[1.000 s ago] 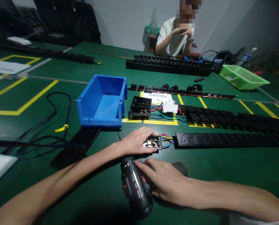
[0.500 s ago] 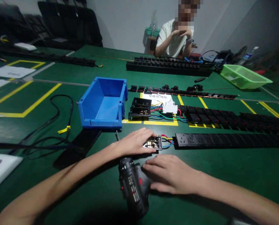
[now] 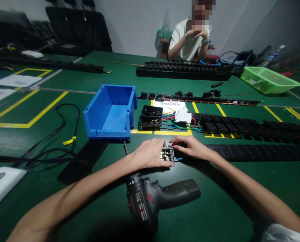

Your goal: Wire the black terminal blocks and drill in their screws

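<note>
My left hand (image 3: 151, 153) is wrapped over a small black socket housing (image 3: 168, 154) with brass parts showing inside. My right hand (image 3: 189, 147) reaches the housing's right end, its fingers pinched at the coloured wires there; a blue wire shows below them. The long black socket strip (image 3: 253, 152) runs to the right, partly behind my right hand and forearm. Nearer to me, a black power drill (image 3: 142, 198) lies on its side, untouched, its bit pointing away from me under my left wrist.
A blue bin (image 3: 109, 112) stands behind my left hand. Beyond the strip are wired modules (image 3: 151, 121), a white breaker (image 3: 182, 116) and more socket rows (image 3: 223, 124). A green basket (image 3: 269, 80) is at the back right. Across the table sits a person (image 3: 187, 40). Black cables lie left.
My right hand has left the drill's handle and moved up to the wires at the housing's right end. My left hand stays on the housing. The camera view has shifted slightly.
</note>
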A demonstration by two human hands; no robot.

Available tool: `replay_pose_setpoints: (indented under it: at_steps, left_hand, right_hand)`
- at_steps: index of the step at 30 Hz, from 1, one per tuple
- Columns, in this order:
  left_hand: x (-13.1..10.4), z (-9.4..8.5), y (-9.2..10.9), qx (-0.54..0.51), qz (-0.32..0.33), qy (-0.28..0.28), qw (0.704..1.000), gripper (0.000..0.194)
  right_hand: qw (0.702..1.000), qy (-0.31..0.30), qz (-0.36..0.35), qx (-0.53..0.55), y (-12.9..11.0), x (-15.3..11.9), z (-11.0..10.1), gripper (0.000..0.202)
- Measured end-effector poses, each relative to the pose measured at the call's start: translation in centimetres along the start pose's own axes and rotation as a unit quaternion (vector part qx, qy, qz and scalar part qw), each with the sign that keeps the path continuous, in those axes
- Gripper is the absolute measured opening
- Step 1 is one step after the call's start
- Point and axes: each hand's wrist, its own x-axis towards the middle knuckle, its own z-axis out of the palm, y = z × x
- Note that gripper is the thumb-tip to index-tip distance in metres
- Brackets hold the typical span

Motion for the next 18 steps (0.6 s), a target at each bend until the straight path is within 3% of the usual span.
replay_pose_setpoints:
  at_steps: [7,18]
  left_hand:
    - [0.2,-0.1,-0.5,0.005,0.027,-0.014,1.0,0.064]
    - [0.2,-0.3,-0.6,-0.008,0.024,-0.029,0.999,0.062]
  right_hand:
    - [0.998,0.056,0.015,-0.041,1.2,0.3,0.2,0.013]
    - [0.99,-0.001,0.004,-0.144,0.4,-0.1,0.2,0.023]
